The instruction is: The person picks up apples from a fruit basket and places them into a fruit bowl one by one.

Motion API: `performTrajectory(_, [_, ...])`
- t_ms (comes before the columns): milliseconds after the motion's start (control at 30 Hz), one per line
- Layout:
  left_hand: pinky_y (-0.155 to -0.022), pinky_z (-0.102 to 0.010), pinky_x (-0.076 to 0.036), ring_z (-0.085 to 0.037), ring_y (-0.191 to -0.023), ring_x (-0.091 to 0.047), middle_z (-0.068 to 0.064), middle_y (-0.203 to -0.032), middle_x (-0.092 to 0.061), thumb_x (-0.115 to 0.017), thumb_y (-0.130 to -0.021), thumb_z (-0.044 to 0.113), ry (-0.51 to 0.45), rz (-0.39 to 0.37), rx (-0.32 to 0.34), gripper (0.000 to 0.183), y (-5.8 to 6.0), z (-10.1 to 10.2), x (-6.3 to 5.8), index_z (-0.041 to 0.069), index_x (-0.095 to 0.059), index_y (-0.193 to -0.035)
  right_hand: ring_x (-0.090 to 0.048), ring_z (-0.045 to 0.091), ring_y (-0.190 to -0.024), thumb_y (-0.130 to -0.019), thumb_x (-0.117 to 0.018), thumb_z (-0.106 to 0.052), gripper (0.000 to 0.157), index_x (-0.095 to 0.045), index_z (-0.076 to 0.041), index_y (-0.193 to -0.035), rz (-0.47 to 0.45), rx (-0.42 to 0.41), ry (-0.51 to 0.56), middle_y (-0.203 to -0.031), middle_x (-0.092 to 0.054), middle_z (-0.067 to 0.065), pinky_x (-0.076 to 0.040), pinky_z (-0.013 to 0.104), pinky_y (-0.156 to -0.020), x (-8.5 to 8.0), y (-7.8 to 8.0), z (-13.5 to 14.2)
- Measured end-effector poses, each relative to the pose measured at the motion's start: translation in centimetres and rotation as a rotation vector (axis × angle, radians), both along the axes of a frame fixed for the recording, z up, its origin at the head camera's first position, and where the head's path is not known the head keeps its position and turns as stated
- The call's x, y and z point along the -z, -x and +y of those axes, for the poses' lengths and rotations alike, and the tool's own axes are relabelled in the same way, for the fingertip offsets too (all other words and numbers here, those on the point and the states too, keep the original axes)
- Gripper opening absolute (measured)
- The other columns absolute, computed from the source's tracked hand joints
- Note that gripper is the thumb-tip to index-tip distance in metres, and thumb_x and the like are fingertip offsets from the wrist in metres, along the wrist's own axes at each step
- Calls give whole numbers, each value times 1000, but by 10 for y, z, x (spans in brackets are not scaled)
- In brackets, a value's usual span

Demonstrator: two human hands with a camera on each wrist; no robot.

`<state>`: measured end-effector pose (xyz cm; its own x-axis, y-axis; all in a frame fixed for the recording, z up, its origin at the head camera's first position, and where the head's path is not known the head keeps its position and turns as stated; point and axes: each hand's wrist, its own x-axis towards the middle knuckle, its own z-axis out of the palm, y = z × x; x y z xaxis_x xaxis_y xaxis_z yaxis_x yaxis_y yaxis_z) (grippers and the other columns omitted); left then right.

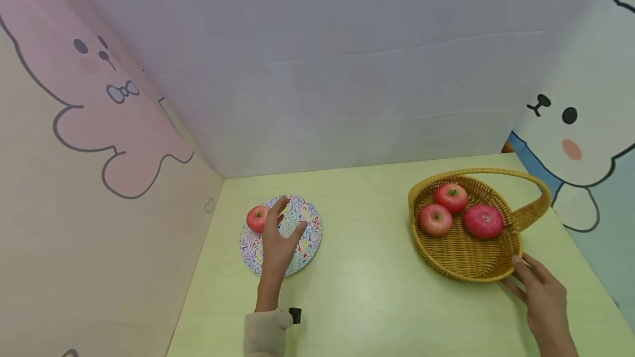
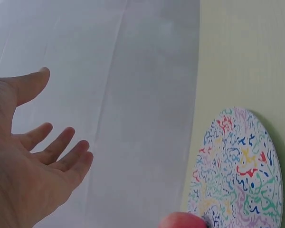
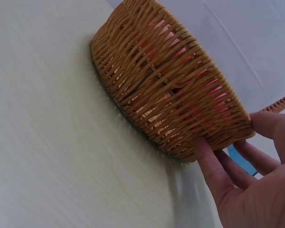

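Observation:
My left hand (image 1: 279,244) hovers above a round plate (image 1: 308,247) with a multicoloured squiggle pattern, thumb and fingers spread apart, holding nothing. On the plate's left side sits a red apple (image 1: 256,219), close by the fingers in the head view; only its top (image 2: 183,221) shows in the left wrist view. At the right, my right hand (image 1: 543,293) grips the near right rim of a brown wicker basket (image 1: 458,266), thumb on the rim and fingers against the outer wall. Inside lie two red apples (image 1: 451,198) and a darker pink round fruit (image 1: 483,221).
The basket's arched handle (image 1: 538,208) sticks out to the right. Pale cloth (image 1: 347,98) walls the table's back, and cartoon-printed sheets (image 1: 139,142) stand at both sides. Between plate and basket lies the light yellow tabletop (image 1: 362,247).

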<state>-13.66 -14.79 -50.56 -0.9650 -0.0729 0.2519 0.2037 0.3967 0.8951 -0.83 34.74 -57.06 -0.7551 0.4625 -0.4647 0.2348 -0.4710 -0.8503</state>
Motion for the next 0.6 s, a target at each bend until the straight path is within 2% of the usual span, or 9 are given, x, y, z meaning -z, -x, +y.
performTrajectory(133, [-124, -50, -39, -22, -149, -47, -5, -156, -53, -82, -90, 12, -1, -7, 35, 74, -5, 14, -3, 17, -47, -155, -71, -6, -81, -98, -72, -19, 23, -75, -36, -113, -3, 1, 5, -92, -74, -23, -63, 21, -66, -2, 0, 0])
performTrajectory(367, [-125, -48, -37, -20, -150, -45, -4, -157, -52, -81, -91, 13, -36, -22, 101, 74, -13, 40, 0, 18, -46, -156, -71, -7, -82, -98, -73, -21, 26, -73, -37, -119, -34, -3, 4, -92, -74, -24, -63, 21, -67, -3, 1, 0])
performTrajectory(600, [-124, -47, -39, -19, -149, -46, -1, -156, -53, -81, -91, 19, -59, -15, 173, 73, -20, 70, 2, 24, -46, -155, -72, -6, -82, -98, -73, -19, 24, -75, -35, -117, -2, -6, 7, -92, -75, -22, -63, 22, -67, 0, 1, 1])
